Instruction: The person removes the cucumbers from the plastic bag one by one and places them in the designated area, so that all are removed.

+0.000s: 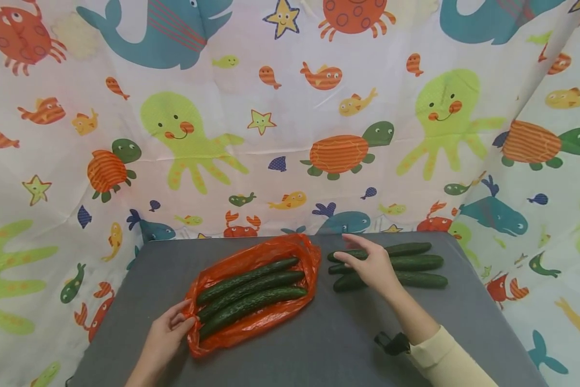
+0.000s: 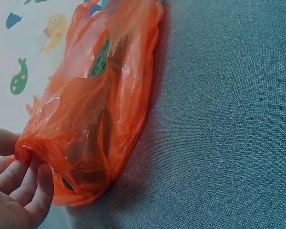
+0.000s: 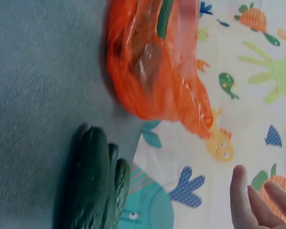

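Right hand (image 1: 374,266) is above the left half of three loose cucumbers (image 1: 417,263); thumb and fingers apart, nothing held. Trio lies side by side, long axes roughly left-right, so the hand crosses them from the near side. Right hand clearly the nearer one. Left hand (image 1: 166,333) pinches the left end of the orange bag (image 1: 265,321); three bagged cucumbers (image 1: 251,290) slant near-left to far-right. Bag's right rim sits just left of the trio, narrow gap between. Far table edge close behind the trio; more room on the table's (image 1: 328,349) near side.
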The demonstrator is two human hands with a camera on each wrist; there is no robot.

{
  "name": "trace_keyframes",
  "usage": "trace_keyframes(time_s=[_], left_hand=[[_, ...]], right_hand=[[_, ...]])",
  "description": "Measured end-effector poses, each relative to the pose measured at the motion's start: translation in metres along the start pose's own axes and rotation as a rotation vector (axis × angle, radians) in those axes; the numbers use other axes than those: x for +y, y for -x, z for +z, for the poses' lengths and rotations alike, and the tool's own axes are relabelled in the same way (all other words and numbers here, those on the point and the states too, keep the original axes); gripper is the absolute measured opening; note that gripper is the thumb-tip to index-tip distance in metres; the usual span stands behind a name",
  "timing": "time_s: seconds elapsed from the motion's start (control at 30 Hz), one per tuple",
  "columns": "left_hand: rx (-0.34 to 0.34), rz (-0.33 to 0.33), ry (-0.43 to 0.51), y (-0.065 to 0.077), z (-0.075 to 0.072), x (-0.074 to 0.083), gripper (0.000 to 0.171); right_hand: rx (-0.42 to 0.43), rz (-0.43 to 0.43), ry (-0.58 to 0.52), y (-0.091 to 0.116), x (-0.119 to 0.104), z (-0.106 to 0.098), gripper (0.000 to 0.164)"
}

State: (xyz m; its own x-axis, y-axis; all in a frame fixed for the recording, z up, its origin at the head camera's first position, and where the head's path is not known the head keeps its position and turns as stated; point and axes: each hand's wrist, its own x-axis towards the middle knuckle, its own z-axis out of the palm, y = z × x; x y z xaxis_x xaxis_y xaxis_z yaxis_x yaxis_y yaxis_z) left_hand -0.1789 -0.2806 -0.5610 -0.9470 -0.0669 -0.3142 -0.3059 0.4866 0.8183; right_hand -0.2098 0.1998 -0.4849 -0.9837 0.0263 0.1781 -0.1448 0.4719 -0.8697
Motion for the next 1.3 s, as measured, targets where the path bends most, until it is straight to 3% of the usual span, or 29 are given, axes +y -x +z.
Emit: trace_keyframes(time_s=[0.2,0.63,0.97,1.3], left_hand=[[-0.006,0.006,0.000,-0.001,0.002,0.002,0.057],[-0.005,0.005,0.004,0.000,0.003,0.005,0.057],[0.005,-0.008,0.004,0.005,0.003,0.007,0.056],[-0.001,-0.009,0.010,0.002,0.005,0.004,0.056]], right_hand=[[-0.043,-0.030,-0.057,-0.001,-0.009,0.013,0.057],[-0.100,-0.108,-0.041,0.001,-0.021,0.046,0.056],[-0.134,-0.080,-0.061,0.003,-0.033,0.066,0.052],[-0.218,-0.065,-0.205,0.002,-0.049,0.090,0.049]])
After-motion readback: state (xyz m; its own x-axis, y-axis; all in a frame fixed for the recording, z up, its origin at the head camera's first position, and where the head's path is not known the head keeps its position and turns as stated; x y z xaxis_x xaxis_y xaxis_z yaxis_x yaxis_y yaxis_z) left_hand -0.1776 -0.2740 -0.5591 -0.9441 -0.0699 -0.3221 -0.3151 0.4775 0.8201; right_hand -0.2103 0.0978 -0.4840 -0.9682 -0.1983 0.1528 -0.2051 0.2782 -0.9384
